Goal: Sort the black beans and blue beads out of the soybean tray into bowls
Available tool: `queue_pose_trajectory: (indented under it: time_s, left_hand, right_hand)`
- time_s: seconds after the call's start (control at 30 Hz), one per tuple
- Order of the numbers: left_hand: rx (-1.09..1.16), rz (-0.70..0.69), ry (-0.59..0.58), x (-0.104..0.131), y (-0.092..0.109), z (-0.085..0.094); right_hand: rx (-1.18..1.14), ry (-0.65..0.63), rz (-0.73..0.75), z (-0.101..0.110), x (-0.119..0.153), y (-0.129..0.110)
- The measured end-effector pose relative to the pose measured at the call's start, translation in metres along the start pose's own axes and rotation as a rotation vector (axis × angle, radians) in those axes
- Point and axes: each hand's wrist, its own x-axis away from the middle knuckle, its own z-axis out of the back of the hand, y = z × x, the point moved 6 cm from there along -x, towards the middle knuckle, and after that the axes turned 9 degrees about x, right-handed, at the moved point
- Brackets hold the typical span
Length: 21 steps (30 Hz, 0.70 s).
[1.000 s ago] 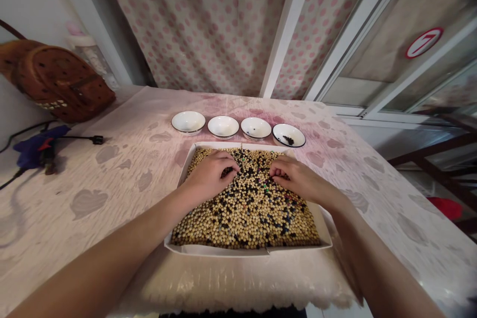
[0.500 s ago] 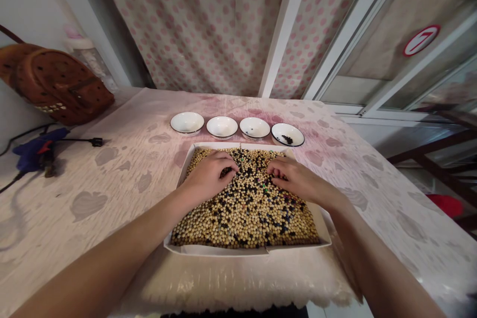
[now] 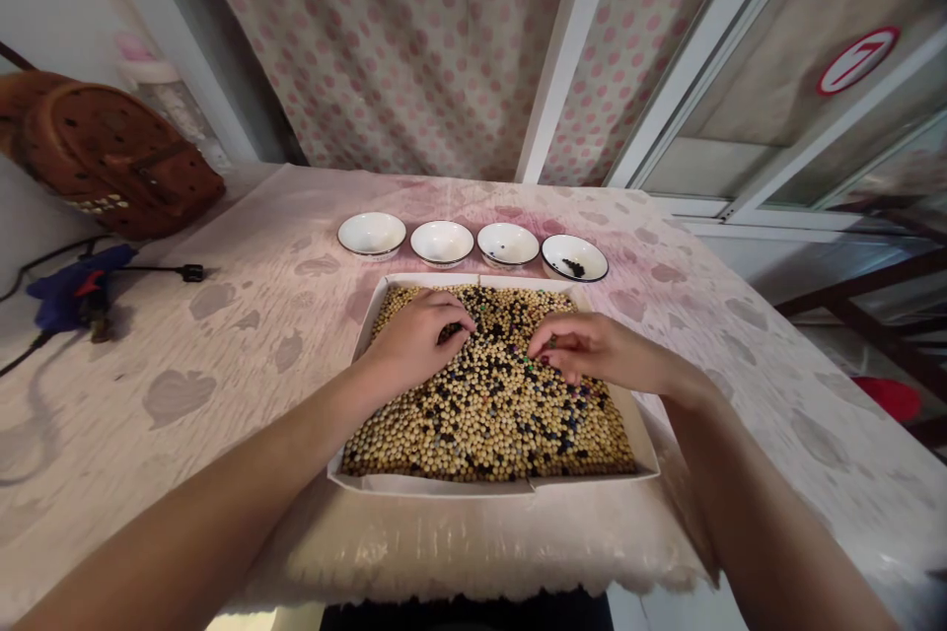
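Note:
A shallow white box point(image 3: 444, 487) full of tan beads point(image 3: 473, 424), with black, blue and a few green ones mixed in, lies in front of me. Over its left half my left hand point(image 3: 418, 335) rests on the beads, thumb and fingertips brought together; whatever they pinch is too small to see. My right hand point(image 3: 592, 350) hovers low over the right half with curled fingers. Small dark specks show by its fingertips, but I cannot make out what is held. Beyond the box stand several white dark-rimmed bowls; the rightmost bowl point(image 3: 598, 254) holds a cluster of black beads.
Two left bowls point(image 3: 372, 232) point(image 3: 442, 242) show nothing inside; the third bowl point(image 3: 518, 242) has a few dark beads. At the left lie a blue glue gun point(image 3: 74, 291) with its cable and a brown backpack point(image 3: 125, 158). A patterned cloth point(image 3: 244, 365) covers the table.
My right hand has lifted slightly and turned, its fingers drawing over the beads. The left hand stays nearly in place. The whole view has shifted a little.

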Motion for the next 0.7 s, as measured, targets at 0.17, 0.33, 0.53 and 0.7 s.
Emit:
queue_pose_trajectory:
  time_s: [0.17, 0.33, 0.53, 0.7]
  left_hand:
    - [0.005, -0.001, 0.009, 0.000, -0.001, 0.000]
    - [0.008, -0.003, 0.014, 0.001, -0.001, 0.000]
    - [0.008, -0.006, 0.012, 0.001, 0.001, 0.000]
    - [0.010, -0.004, 0.014, 0.001, 0.000, 0.000]
  right_hand:
    - [-0.293, -0.389, -0.007, -0.025, 0.012, -0.022]
    - [-0.367, -0.284, 0.003, -0.023, 0.000, -0.013]
    - [-0.361, 0.114, 0.050, 0.001, -0.014, 0.011]
    - [-0.211, 0.330, -0.002, 0.022, -0.005, 0.020]
